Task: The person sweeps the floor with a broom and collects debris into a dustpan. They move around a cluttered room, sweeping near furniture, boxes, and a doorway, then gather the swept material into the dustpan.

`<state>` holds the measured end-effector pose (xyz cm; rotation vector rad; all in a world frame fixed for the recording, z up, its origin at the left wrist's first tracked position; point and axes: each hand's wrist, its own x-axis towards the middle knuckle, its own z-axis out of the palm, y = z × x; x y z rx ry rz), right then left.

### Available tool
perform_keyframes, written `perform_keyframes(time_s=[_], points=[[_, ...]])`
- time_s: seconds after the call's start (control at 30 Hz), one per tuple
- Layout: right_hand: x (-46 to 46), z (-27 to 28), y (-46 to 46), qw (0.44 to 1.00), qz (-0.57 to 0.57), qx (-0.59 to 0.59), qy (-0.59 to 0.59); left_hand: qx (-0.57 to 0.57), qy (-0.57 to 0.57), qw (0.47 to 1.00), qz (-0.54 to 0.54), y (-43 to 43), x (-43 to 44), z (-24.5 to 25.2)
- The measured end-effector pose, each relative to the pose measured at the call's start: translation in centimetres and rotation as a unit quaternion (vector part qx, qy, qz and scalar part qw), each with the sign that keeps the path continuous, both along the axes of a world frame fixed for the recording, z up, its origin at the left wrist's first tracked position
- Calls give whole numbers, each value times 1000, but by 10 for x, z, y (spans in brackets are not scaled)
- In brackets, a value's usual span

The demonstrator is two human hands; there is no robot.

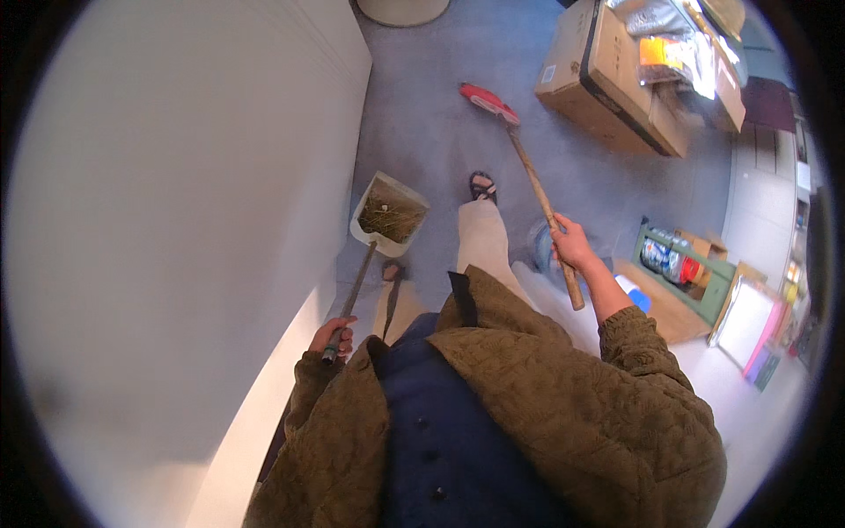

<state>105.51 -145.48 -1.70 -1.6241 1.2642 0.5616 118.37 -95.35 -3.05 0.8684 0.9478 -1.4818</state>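
My left hand [335, 336] grips the handle of a long-handled dustpan [371, 235] close to its end. The pan's pale tray hangs near the wall, with dry straw-like debris [389, 214] and a small white scrap inside. My right hand [570, 244] is wrapped around the wooden stick of a broom [538, 188]. The broom's red head [487, 102] points away from me, over the grey floor [429, 112]; whether it touches the floor is hard to tell. The dustpan and the broom head are well apart.
A pale wall [198, 198] runs along my left. At the far right stands a cardboard box [614, 86] with plastic packets on top. Nearer on the right, a green wooden frame [690, 264] has a large plastic bottle [667, 257] beside it. A round pale object [403, 10] lies ahead.
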Motion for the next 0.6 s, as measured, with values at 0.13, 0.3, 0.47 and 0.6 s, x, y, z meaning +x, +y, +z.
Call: perform_keyframes(time_s=[0.13, 0.3, 0.47, 0.6], points=[[-23, -23, 61, 999, 17, -42, -24, -14, 12, 999, -42, 37, 3, -40], [-38, -13, 130, 999, 29, -34, -16, -34, 29, 997, -61, 59, 1, -40], [-72, -20, 173, 988, 125, -95, 9, -39, 35, 995, -86, 60, 6, -34], [-108, -3, 209, 982, 165, -80, 43, 36, 38, 998, -31, 64, -8, -52]])
